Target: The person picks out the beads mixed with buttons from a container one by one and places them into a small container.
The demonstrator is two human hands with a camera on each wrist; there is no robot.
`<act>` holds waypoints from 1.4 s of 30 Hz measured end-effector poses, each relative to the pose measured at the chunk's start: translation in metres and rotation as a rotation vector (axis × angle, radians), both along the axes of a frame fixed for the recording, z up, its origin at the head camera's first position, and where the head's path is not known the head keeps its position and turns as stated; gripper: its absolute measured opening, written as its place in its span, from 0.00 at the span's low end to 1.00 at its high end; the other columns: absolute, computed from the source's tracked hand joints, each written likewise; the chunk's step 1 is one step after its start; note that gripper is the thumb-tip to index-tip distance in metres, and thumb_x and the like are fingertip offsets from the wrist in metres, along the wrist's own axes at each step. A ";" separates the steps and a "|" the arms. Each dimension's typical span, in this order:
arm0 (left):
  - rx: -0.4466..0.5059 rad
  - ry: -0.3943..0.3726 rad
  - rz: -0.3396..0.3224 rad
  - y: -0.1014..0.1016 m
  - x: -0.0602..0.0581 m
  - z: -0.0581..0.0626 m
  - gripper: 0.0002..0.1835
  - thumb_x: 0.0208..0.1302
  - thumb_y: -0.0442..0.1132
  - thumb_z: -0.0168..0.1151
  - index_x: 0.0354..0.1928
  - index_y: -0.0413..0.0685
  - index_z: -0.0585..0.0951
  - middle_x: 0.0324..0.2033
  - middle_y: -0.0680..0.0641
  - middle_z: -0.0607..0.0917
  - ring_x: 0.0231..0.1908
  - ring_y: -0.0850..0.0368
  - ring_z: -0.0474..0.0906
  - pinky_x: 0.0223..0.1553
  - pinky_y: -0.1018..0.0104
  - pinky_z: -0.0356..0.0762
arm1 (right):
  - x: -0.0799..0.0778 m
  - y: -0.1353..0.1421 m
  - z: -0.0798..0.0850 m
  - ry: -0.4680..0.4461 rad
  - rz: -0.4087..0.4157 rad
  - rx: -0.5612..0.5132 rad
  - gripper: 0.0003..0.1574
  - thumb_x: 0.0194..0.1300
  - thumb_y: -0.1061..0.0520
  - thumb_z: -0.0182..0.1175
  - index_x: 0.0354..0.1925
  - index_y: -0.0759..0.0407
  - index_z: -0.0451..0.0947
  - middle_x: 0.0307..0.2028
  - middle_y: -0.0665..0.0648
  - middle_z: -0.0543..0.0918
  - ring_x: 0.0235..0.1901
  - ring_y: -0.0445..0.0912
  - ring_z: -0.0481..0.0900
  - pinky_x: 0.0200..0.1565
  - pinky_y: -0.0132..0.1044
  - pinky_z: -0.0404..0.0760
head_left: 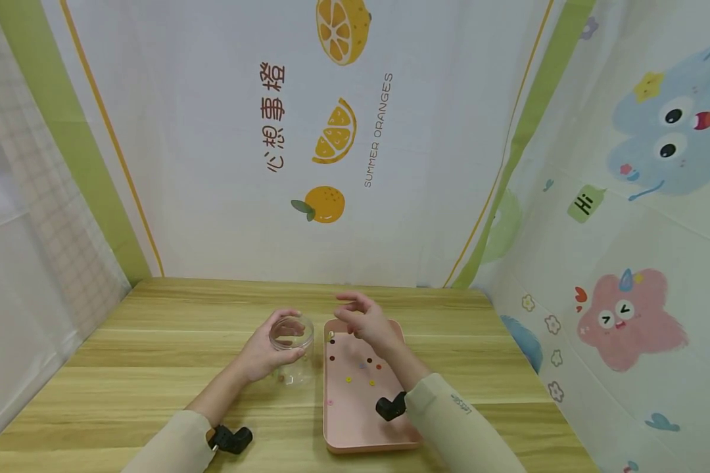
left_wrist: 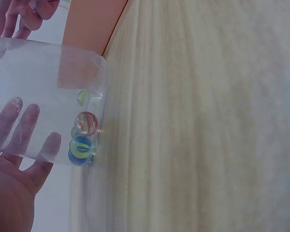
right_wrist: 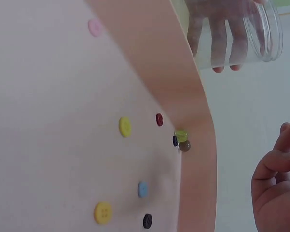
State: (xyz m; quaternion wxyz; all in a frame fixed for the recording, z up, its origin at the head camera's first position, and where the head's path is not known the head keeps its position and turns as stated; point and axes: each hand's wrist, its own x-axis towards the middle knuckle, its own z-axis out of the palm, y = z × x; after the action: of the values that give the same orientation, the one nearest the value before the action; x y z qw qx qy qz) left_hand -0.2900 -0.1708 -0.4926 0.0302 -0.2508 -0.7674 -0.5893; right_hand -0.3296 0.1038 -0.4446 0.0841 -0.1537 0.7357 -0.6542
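Note:
My left hand (head_left: 263, 355) grips a clear plastic jar (head_left: 300, 365) round its side, its mouth up. Several glass marbles (left_wrist: 86, 123) lie at the bottom of the jar. Just to the right stands a pink tray (head_left: 355, 428), with my right hand (head_left: 368, 326) above its far end. That hand's fingers are loosely bent, and no object shows between them. Two marbles (right_wrist: 182, 136) sit in the tray's far left corner. Spread over the tray floor are buttons, among them a yellow button (right_wrist: 103, 212), a blue button (right_wrist: 142, 189) and a pink button (right_wrist: 94, 27).
Both stand on a wood-grain table (head_left: 171, 348). A printed curtain (head_left: 225, 217) hangs behind the table's far edge, and another patterned cloth (head_left: 627, 243) hangs along the right. Each wrist carries a black camera, such as the left wrist camera (head_left: 232, 440).

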 end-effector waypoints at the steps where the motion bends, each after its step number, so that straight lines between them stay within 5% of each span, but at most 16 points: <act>1: -0.002 0.002 0.001 0.000 0.000 0.000 0.37 0.67 0.34 0.76 0.74 0.42 0.69 0.61 0.31 0.83 0.63 0.31 0.82 0.62 0.35 0.83 | 0.000 0.001 0.000 -0.006 -0.005 -0.007 0.28 0.76 0.54 0.70 0.70 0.50 0.80 0.53 0.54 0.83 0.27 0.43 0.72 0.30 0.33 0.69; 42: -0.005 -0.010 0.011 0.001 0.000 0.000 0.38 0.67 0.34 0.76 0.75 0.41 0.69 0.61 0.33 0.83 0.63 0.28 0.81 0.61 0.39 0.86 | -0.004 0.014 -0.006 -0.017 -0.025 0.005 0.25 0.80 0.52 0.67 0.71 0.49 0.79 0.51 0.53 0.83 0.29 0.45 0.71 0.32 0.37 0.68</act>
State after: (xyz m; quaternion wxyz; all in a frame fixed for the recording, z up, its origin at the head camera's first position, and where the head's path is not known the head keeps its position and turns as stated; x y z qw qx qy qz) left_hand -0.2902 -0.1698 -0.4929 0.0289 -0.2437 -0.7705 -0.5883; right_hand -0.3337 0.1181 -0.4507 0.0824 -0.1386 0.7386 -0.6546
